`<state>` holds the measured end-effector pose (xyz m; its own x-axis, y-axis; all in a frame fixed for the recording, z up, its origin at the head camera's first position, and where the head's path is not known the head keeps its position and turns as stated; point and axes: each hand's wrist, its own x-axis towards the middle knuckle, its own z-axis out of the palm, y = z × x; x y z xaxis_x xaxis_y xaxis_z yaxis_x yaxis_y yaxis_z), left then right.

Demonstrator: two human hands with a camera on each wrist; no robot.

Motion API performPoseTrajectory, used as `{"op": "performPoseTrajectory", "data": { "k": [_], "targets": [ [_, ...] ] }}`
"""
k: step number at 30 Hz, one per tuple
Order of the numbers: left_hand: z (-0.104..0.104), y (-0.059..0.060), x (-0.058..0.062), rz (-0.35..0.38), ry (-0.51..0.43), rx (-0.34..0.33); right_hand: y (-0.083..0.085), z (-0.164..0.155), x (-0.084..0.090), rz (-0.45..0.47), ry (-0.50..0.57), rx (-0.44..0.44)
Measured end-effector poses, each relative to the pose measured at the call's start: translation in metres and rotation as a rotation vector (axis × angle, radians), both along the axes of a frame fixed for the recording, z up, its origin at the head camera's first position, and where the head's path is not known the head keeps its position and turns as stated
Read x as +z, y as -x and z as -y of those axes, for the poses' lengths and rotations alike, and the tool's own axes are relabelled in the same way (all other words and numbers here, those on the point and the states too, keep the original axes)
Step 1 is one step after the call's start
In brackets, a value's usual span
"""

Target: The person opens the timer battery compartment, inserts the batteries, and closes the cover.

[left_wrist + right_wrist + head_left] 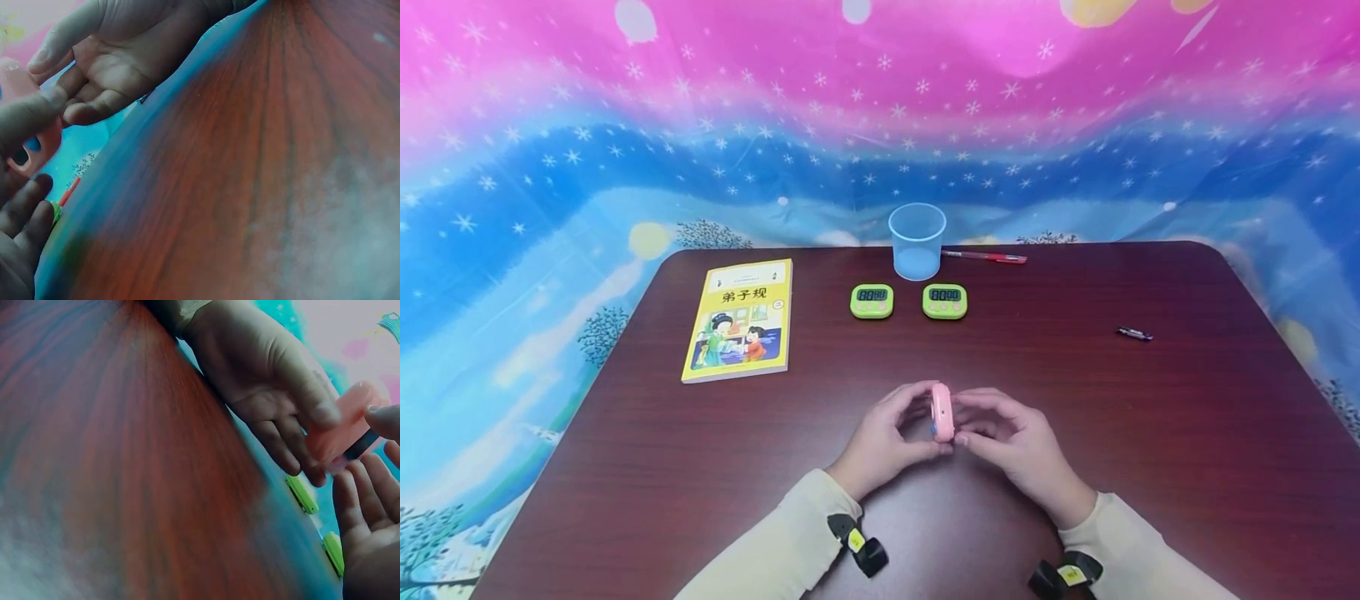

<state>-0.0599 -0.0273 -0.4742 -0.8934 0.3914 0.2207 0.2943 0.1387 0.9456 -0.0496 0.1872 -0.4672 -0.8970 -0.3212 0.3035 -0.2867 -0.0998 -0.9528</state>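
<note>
Pink timer [942,412], stood on edge just above the table [1150,433] near its front middle, is pinched between the left hand [880,446] and right hand [1011,446], fingertips on both sides, seemingly to steady it while working on it.

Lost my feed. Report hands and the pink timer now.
Left hand and right hand both pinch the pink timer, on edge above the table. Nothing between them.
</note>
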Motion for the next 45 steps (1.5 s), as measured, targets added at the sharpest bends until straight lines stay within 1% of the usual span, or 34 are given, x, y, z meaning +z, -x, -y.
{"op": "performPoseTrajectory", "data": {
  "k": [4,7,10,14,18,20,23,25,28,35,37,40,42,45],
  "targets": [
    [0.000,-0.002,0.004,0.036,0.002,0.020,0.001,-0.001,0.000,-0.027,-0.005,-0.019],
    [-0.001,-0.003,0.006,0.052,-0.034,0.014,0.001,-0.001,0.000,-0.033,0.014,0.001],
    [-0.002,-0.003,0.007,0.070,-0.091,-0.009,0.001,0.000,-0.001,-0.031,0.041,0.039],
    [-0.004,-0.004,0.008,0.093,-0.145,-0.034,0.000,-0.001,-0.001,0.023,0.076,0.096],
    [-0.005,-0.005,0.007,0.083,-0.156,-0.056,-0.001,-0.001,-0.002,0.078,0.124,0.160],
    [-0.005,-0.004,0.006,0.072,-0.148,-0.062,-0.001,-0.001,-0.002,0.086,0.146,0.178],
    [-0.005,-0.004,0.006,0.062,-0.144,-0.064,-0.001,-0.001,-0.002,0.088,0.152,0.176],
    [-0.005,-0.004,0.007,0.070,-0.150,-0.063,-0.001,-0.001,-0.002,0.085,0.141,0.157],
    [-0.003,-0.003,0.008,0.087,-0.146,-0.044,-0.001,-0.002,-0.003,0.094,0.125,0.120],
    [0.004,-0.002,0.010,0.091,-0.118,0.014,0.001,-0.004,-0.003,0.123,0.086,0.029],
    [0.006,-0.001,0.010,0.085,-0.091,0.027,0.001,-0.005,-0.003,0.124,0.080,0.013],
    [0.007,0.000,0.009,0.072,-0.013,0.043,0.002,-0.006,-0.003,0.130,0.092,-0.006],
    [0.007,0.000,0.008,0.053,0.044,0.032,0.001,-0.006,-0.003,0.139,0.107,-0.017],
    [0.008,0.000,0.009,-0.013,0.142,-0.053,0.001,-0.007,-0.001,0.165,0.118,-0.028]
  ]
}}
